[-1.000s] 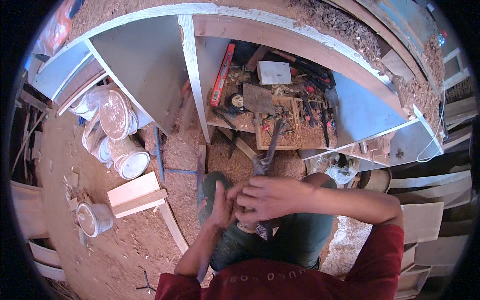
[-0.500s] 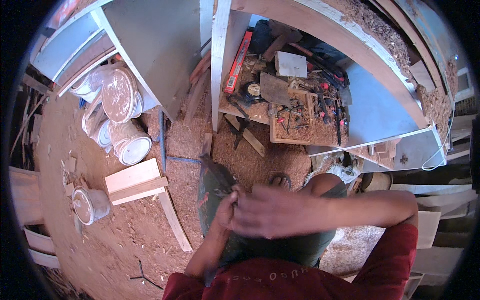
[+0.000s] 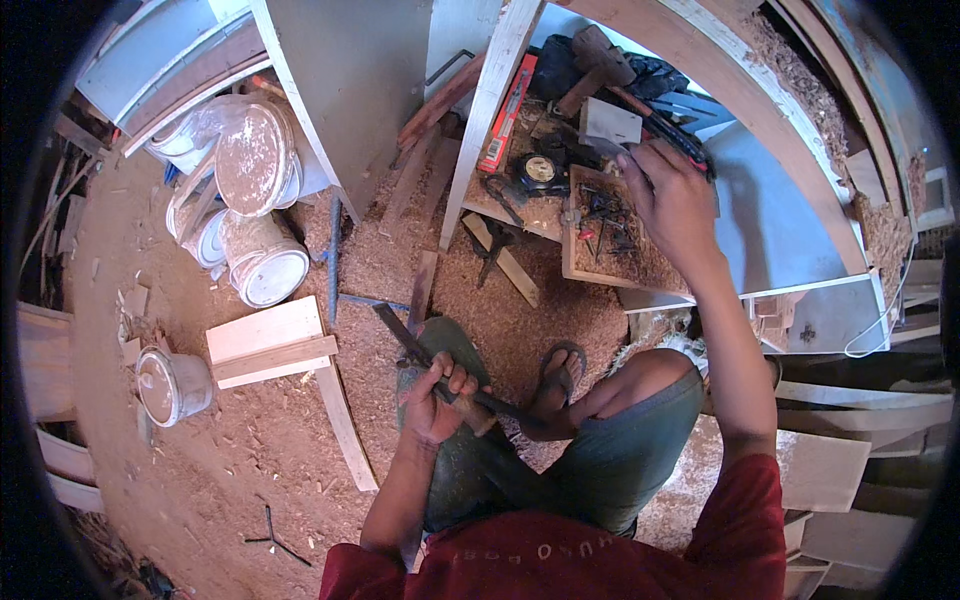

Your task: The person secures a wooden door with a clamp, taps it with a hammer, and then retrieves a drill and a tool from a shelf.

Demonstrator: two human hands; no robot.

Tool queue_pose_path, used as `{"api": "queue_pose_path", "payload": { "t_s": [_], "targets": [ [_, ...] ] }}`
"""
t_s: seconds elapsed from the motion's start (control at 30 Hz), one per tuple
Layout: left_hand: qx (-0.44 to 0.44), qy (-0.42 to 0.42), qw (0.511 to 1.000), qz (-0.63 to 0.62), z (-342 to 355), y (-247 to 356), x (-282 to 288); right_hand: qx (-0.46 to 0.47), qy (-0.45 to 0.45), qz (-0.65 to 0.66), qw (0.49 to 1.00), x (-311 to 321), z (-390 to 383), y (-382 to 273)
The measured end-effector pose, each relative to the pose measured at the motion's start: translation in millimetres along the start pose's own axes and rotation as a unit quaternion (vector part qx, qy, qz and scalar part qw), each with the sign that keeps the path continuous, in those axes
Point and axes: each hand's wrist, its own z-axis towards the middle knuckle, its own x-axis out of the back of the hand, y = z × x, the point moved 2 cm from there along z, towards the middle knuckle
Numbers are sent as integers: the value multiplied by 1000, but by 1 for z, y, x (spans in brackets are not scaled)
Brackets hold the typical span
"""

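Observation:
Over my left thigh, my left hand [image 3: 436,405] is wrapped around a long dark bar-shaped tool [image 3: 397,328]. Its far end points up and left, and a brown wooden part [image 3: 473,414] shows just beyond my fingers. My right arm reaches forward, so that my right hand [image 3: 672,195] is above the right side of a wooden tray [image 3: 612,278] of small tools. Between its fingertips is what looks like a thin grey sheet [image 3: 608,147], seen nearly edge-on beside a white block [image 3: 610,121]. The hand covers part of the tray.
A round-faced tape measure [image 3: 539,170] and a red box [image 3: 508,112] lie on the shelf, with a wooden mallet [image 3: 598,62] behind. White buckets [image 3: 272,277] stand at left. Pale boards [image 3: 265,340] lie on the shaving-strewn floor. A cabinet panel [image 3: 340,90] rises ahead.
My right hand has left my left hand and reached forward to the tray. The flat greyish sheet has gone from its place on the shelf. My left hand still grips the dark tool.

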Motion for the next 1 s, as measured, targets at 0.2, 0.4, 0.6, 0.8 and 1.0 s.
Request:
{"api": "queue_pose_path", "payload": {
  "t_s": [0.2,0.4,0.6,0.8,1.0],
  "targets": [
    [-3,37,999,-20,4,-1,2,80,-239,139,958,24,-21,-47],
    [6,81,997,1,21,-8,-2,120,-304,113,938,4,-30,-71],
    [7,86,996,-3,23,-9,-13,-13,-374,-41,926,29,-125,21],
    [0,61,998,-4,26,-18,-20,-103,-506,-208,831,86,-170,50],
    [9,69,997,13,48,-23,-40,-18,-208,82,975,5,-38,15]
  ]
}}
